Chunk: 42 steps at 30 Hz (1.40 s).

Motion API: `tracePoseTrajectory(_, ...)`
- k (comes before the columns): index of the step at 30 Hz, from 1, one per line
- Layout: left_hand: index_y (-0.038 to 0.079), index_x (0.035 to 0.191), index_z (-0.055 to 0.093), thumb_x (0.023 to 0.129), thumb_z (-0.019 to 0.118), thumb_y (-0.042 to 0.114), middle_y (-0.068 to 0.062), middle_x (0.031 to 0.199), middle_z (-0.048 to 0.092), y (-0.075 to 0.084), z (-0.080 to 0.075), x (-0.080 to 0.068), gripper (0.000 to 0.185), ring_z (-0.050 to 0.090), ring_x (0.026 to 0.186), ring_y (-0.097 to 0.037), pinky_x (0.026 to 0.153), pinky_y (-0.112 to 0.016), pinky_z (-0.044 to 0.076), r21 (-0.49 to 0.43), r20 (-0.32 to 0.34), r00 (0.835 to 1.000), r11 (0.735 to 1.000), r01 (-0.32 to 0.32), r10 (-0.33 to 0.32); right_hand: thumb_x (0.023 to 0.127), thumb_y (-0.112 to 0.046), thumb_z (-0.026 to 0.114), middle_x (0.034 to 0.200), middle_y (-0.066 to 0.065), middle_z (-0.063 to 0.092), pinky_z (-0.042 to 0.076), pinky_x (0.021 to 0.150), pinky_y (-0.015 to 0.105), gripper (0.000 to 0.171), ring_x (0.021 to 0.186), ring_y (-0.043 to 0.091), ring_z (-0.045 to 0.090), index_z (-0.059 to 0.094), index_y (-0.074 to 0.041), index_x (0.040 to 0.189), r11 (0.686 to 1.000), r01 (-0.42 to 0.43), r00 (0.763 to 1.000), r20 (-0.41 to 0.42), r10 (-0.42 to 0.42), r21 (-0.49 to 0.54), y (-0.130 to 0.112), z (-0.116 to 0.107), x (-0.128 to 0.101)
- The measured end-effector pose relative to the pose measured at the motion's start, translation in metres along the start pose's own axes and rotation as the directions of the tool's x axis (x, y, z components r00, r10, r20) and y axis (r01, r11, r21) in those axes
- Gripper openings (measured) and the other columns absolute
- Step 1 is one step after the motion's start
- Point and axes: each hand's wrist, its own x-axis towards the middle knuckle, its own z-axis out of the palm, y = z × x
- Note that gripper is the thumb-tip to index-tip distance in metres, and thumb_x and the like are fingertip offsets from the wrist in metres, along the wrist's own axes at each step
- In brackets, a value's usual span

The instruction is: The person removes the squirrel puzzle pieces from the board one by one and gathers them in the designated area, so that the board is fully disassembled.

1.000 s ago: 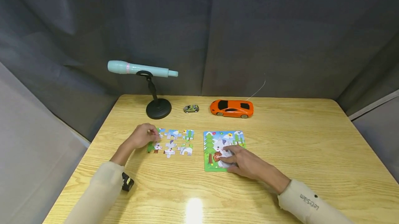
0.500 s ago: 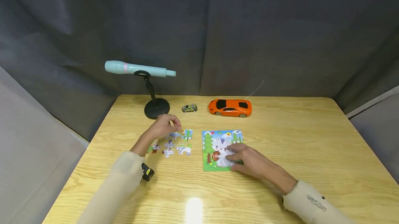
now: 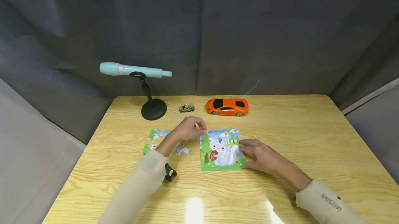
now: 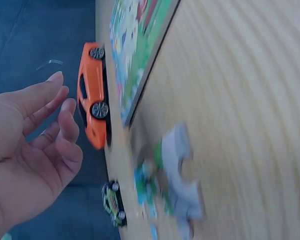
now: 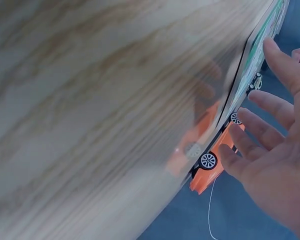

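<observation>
A square puzzle board (image 3: 222,151) with a squirrel, a nut and trees on it lies on the wooden table. My left hand (image 3: 188,128) is over its upper left corner. In the left wrist view that hand's fingers are loosely bent, with nothing between them. Loose jigsaw pieces lie in two rows left of the board, among them a white-and-green piece (image 4: 179,170); my left forearm hides some of them. At the board's right edge is my right hand (image 3: 263,156), its fingers spread and its fingertips right by the edge, holding nothing.
Behind the board stands an orange toy car (image 3: 227,107) with a thin wire aerial. A small green toy car (image 3: 186,108) is left of it. Farther left, a light-blue toy microphone (image 3: 137,70) rests on a black stand (image 3: 154,109). Dark curtains hang behind the table.
My left hand has moved right, from the loose pieces to the board's upper left corner. My right hand has drawn back from over the picture to the board's right edge.
</observation>
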Motion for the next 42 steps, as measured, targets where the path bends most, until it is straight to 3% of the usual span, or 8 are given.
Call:
tracePoseTrajectory(6,0.006,0.100,0.067,0.088,0.067,0.014,-0.003,0.096,0.064,0.013,0.020,0.006,0.014,0.051,0.072,-0.013,0.062,-0.023,0.042,-0.017,0.065,0.998,1.000,0.000,0.001,0.071,-0.038,0.081,0.143,0.020,0.045,0.042,0.101,0.051,0.073,0.129,0.040,0.044,0.057,0.000,0.128,0.999,-0.039,0.998,0.045,0.039,0.000,0.002,-0.002,0.000)
tracePoseTrajectory(11,0.002,0.107,0.066,0.086,0.069,0.011,-0.004,0.094,0.063,0.025,0.039,0.009,0.023,0.061,0.076,-0.017,0.062,-0.024,0.049,-0.051,0.132,0.991,0.998,0.030,-0.023,0.072,-0.035,0.082,0.141,0.022,0.047,0.040,0.102,0.052,0.070,0.128,0.041,0.044,0.058,0.004,0.125,1.000,-0.025,0.997,0.069,0.025,0.007,0.005,-0.002,0.001)
tracePoseTrajectory(15,0.004,0.108,0.065,0.084,0.072,0.010,-0.003,0.091,0.061,0.033,0.052,0.011,0.026,0.059,0.073,-0.015,0.061,-0.022,0.047,-0.061,0.176,0.983,0.996,0.064,-0.052,0.073,-0.034,0.081,0.139,0.021,0.049,0.038,0.104,0.052,0.067,0.128,0.042,0.045,0.060,0.004,0.124,1.000,-0.017,0.997,0.079,0.017,0.004,0.006,-0.002,0.003)
tracePoseTrajectory(21,0.004,0.109,0.064,0.080,0.076,0.011,-0.008,0.095,0.064,0.040,0.068,0.011,0.032,0.052,0.070,-0.008,0.063,-0.020,0.044,-0.024,0.216,0.976,0.999,0.038,-0.032,0.074,-0.036,0.080,0.139,0.021,0.049,0.038,0.104,0.053,0.067,0.128,0.042,0.044,0.059,0.004,0.124,1.000,-0.025,0.995,0.095,0.026,-0.010,0.006,-0.001,0.005)
tracePoseTrajectory(26,0.004,0.109,0.062,0.076,0.079,0.009,-0.008,0.092,0.064,0.046,0.078,0.011,0.037,0.049,0.059,-0.008,0.052,-0.019,0.042,-0.017,0.217,0.975,0.999,0.051,-0.047,0.073,-0.036,0.080,0.139,0.022,0.049,0.039,0.103,0.052,0.069,0.128,0.042,0.045,0.059,0.004,0.125,0.999,-0.022,0.995,0.095,0.025,-0.023,0.005,-0.001,0.005)
tracePoseTrajectory(35,0.003,0.113,0.060,0.068,0.083,0.000,-0.002,0.085,0.058,0.053,0.092,0.011,0.051,0.051,0.052,-0.009,0.047,-0.020,0.046,-0.012,0.201,0.975,0.995,0.096,-0.092,0.072,-0.035,0.081,0.137,0.022,0.050,0.041,0.102,0.052,0.069,0.126,0.042,0.047,0.059,0.005,0.124,1.000,-0.001,0.997,0.078,0.002,-0.011,0.005,-0.001,0.006)
tracePoseTrajectory(42,0.004,0.107,0.060,0.064,0.083,-0.003,-0.006,0.088,0.057,0.054,0.098,0.010,0.049,0.049,0.062,-0.009,0.054,-0.019,0.046,-0.012,0.176,0.980,0.995,0.100,-0.097,0.072,-0.035,0.081,0.137,0.022,0.051,0.041,0.101,0.051,0.069,0.125,0.041,0.048,0.059,0.005,0.124,1.000,-0.008,0.997,0.078,0.009,-0.015,0.006,0.001,0.005)
